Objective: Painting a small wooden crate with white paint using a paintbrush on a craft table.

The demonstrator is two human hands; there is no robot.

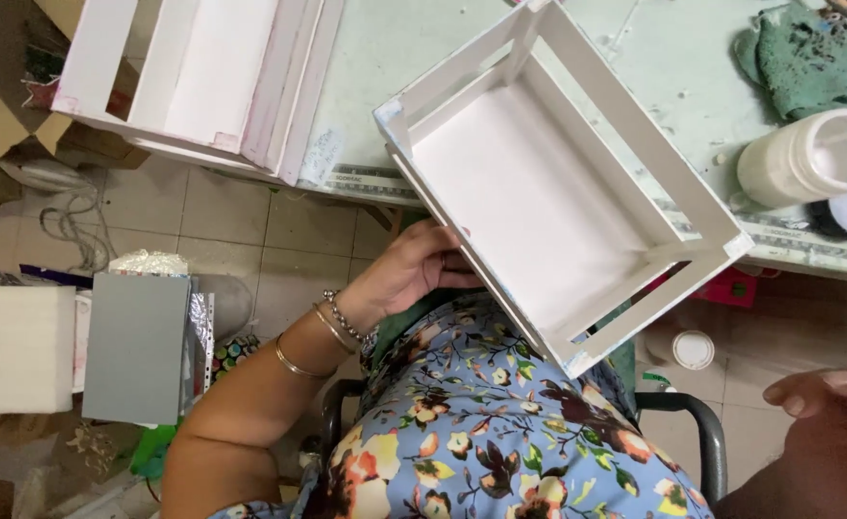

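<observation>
- Crate point(539, 192): a white slatted wooden box, open side up toward my head camera, with a pale pink inner floor. It lies tilted, its far end resting on the pale green surface point(654, 58) and its near end overhanging the edge above my lap.
- Handling, as I judge it: thin slats and an open frame suggest a light, stiff object. The paint looks smooth, and may still be damp, so I expect it to be somewhat slippery and easy to mark. The slats are the weak parts; the corner posts and end rails look the soundest places to hold.
- Left hand point(414, 269): my grip is closed around the lower left long side of the crate, fingers curled over the outer slat, thumb side toward me. The contact sits near the middle of that side, so the crate extends up and to the right, away from the grip.
- Right hand point(827, 394): it hangs low at the right edge of view, apart from the crate and below its near right corner. It holds nothing that I can see; only part of it shows, so I cannot tell how far it is open.
- Nearby: a second crate point(193, 77) at the upper left, a white jar point(808, 159) and a green rag point(808, 58) on the surface to the right.
</observation>
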